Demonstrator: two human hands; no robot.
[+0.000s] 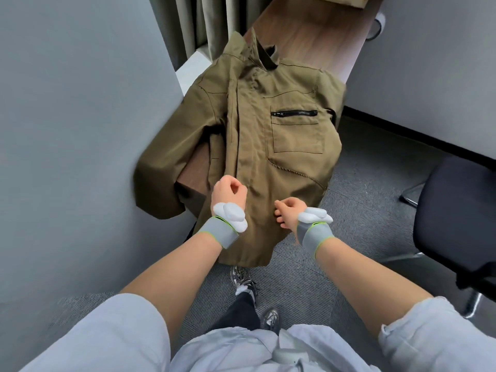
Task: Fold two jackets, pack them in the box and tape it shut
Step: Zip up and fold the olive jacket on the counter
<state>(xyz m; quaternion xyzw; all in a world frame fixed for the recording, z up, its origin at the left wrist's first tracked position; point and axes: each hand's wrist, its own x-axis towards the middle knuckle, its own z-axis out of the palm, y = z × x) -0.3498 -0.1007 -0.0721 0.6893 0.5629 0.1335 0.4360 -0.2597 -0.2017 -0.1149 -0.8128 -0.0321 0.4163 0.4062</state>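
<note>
Rolled pale sleeves are seen nearest, with grey bands worn at both wrists. An olive jacket is spread front up on the near end of a wooden table, collar far, hem hung over the near edge, one sleeve draped off the left side. Left hand and right hand are held curled against its lower front; whether cloth is pinched cannot be told. It is flanked by a grey partition on the left and a dark chair on the right. A tan thing is cut off at the far edge.
</note>
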